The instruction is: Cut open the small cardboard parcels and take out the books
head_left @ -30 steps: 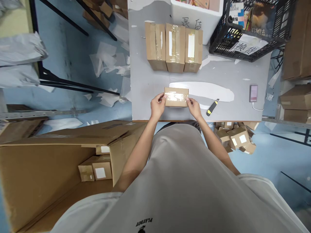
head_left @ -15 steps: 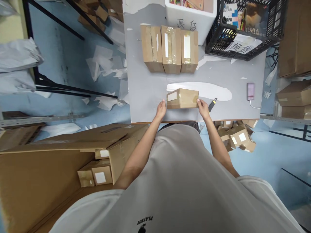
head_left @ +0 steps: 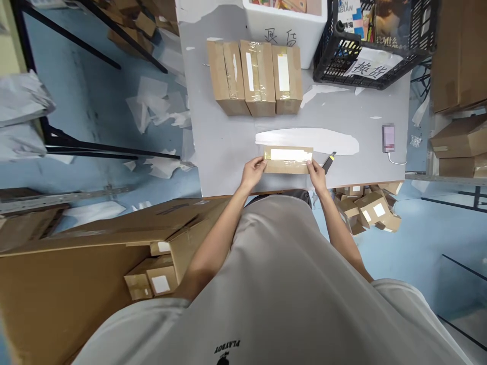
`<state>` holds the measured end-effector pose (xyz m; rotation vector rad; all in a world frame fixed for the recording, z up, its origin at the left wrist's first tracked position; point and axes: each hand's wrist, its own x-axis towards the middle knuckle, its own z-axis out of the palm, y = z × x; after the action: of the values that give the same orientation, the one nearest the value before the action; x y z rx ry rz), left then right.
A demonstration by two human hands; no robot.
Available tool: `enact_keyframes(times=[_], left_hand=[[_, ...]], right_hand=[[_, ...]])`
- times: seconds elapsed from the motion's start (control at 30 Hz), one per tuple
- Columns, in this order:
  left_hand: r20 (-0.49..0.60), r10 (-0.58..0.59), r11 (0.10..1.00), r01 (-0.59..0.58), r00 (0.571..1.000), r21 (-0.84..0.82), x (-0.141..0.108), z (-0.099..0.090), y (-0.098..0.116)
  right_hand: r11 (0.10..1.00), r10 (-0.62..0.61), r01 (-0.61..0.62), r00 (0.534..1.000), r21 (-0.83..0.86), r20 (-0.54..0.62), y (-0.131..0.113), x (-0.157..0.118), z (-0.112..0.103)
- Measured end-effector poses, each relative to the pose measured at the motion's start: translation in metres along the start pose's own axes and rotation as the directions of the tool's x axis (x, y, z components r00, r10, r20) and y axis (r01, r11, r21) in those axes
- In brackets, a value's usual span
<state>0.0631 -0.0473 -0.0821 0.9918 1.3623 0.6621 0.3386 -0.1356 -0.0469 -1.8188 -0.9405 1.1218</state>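
Note:
A small brown box point(head_left: 287, 167) with a long white label on its upper face is at the table's near edge, between my hands. My left hand point(head_left: 252, 173) grips its left end with thumb and fingers. At its right end my right hand point(head_left: 317, 175) holds the corner. Just right of that hand lies a black and yellow utility knife point(head_left: 329, 162). Beyond the box, a long white patch point(head_left: 308, 140) shows on the grey table point(head_left: 224, 152). Three taped brown boxes point(head_left: 259, 78) stand side by side farther back.
At the back are a white bin point(head_left: 285, 28) and a black crate point(head_left: 331, 58) holding books. A phone point(head_left: 388, 138) with a cable lies at the right. A large open carton point(head_left: 76, 289) stands left of my body. Small boxes point(head_left: 375, 209) are heaped below the table's right side.
The held box has turned, so its long white label now faces up. My left hand has closed on its left end, where before it was beside it. The view has shifted slightly.

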Motion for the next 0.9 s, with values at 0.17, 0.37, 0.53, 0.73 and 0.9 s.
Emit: enact_keyframes(times=[0.17, 0.37, 0.53, 0.73, 0.9], left_hand=[[-0.156, -0.055, 0.997, 0.063, 0.986, 0.047, -0.023, -0.045, -0.010], [-0.222, -0.146, 0.989, 0.142, 0.964, -0.032, -0.046, -0.060, -0.020], [-0.236, -0.207, 0.974, 0.176, 0.950, -0.145, -0.050, -0.055, -0.024], [-0.154, -0.336, 0.920, 0.289, 0.929, -0.265, -0.043, -0.047, -0.024], [0.081, -0.280, 0.936, 0.291, 0.957, -0.197, -0.043, -0.029, -0.013]], right_hand=[[0.996, 0.043, -0.053, 0.991, 0.076, 0.125, 0.012, -0.008, 0.041], [0.992, 0.068, -0.092, 0.968, 0.089, 0.241, 0.021, -0.002, 0.061], [0.989, 0.067, -0.097, 0.968, 0.114, 0.243, 0.023, -0.001, 0.048], [0.950, 0.256, -0.277, 0.955, 0.144, 0.150, 0.028, 0.000, 0.016], [0.960, 0.254, -0.273, 0.943, -0.062, -0.217, 0.018, 0.001, -0.017]])
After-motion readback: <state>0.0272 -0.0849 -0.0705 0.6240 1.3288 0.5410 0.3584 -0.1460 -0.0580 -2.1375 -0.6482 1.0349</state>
